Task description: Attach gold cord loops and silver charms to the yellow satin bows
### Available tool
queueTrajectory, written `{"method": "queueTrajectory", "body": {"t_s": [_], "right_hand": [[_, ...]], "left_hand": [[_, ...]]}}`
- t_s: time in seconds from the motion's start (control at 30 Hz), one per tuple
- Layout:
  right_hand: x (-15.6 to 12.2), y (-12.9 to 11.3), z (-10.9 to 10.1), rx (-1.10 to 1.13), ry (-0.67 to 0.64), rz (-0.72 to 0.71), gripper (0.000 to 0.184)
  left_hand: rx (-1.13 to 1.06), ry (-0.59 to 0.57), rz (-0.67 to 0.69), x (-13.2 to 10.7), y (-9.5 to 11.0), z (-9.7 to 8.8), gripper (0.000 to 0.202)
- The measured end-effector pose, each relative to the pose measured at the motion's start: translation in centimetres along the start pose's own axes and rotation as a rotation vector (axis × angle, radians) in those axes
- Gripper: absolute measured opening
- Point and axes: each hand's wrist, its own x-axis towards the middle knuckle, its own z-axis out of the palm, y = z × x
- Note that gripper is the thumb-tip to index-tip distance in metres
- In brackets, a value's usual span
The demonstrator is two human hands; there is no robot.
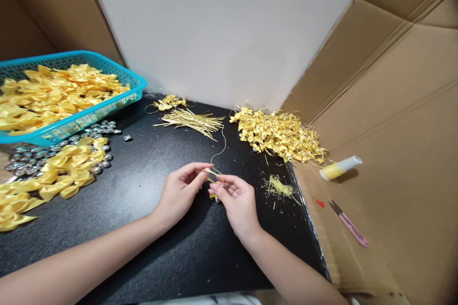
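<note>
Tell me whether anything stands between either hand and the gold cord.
Nothing visible does: the left hand and right hand both pinch the gold cord at their fingertips. Its loose length curves away over the black tabletop. The right fingers partly hide a small yellow bow below.

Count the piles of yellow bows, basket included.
4: the basket pile, the near pile in front of the basket, the small pile at the back of the table, and the large pile on its right. Others may be hidden beyond the picture's left edge.
</note>
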Motion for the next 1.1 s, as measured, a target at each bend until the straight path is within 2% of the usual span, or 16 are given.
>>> {"method": "queueTrajectory", "body": {"t_s": [0.17, 0.3, 0.47, 0.63, 0.93, 1.1], "right_hand": [[0.0, 0.1, -0.1, -0.027, 0.001, -0.015, 0.019], [0.1, 0.1, -0.2, -0.063, -0.014, -0.032, 0.017], [0.2, 0.1, -0.2, -0.066, 0.003, -0.039, 0.016], [0.1, 0.0, -0.3, -0.112, 0.014, -0.051, 0.015], [0.3, 0.1, -1.0, -0.188, 0.009, -0.128, 0.021], [0.5, 0.2, -0.9, -0.164, 0.023, -0.124, 0.022]], "left_hand": [[-0.016, -0.017, 0.01, -0.2, 0.2, 0.1, 0.02], [-0.079, -0.019, -0.037, -0.2, 0.1, 0.1, 0.025], [-0.141, 0.033, -0.084, 0.0, 0.3, 0.1, 0.027], [-0.147, 0.016, -0.098, -0.1, 0.7, 0.3, 0.032], [-0.092, -0.049, 0.062, -0.1, -0.1, 0.4, 0.041], [-0.025, -0.035, 0.177, -0.4, 0.0, 0.4, 0.034]]}}
